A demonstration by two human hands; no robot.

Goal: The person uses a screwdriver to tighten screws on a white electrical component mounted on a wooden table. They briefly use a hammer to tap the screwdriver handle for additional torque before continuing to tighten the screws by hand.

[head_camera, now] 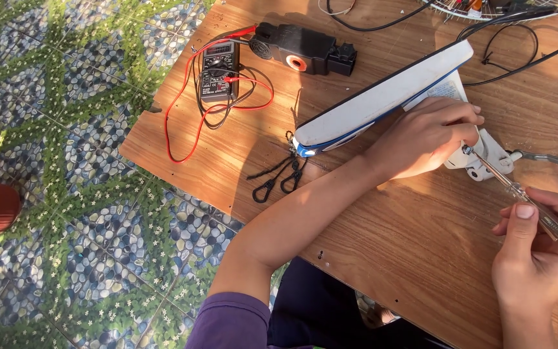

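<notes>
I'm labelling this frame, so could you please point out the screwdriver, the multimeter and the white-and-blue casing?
screwdriver (518,190): head view, mid shaft.
multimeter (219,71): head view, front face.
white-and-blue casing (382,97): head view, white side panel.

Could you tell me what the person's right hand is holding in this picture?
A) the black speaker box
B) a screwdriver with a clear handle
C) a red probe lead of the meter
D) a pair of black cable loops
B: the right hand grips a screwdriver by its clear handle, its tip set at the white bracket that the left hand steadies on the wooden board.
</notes>
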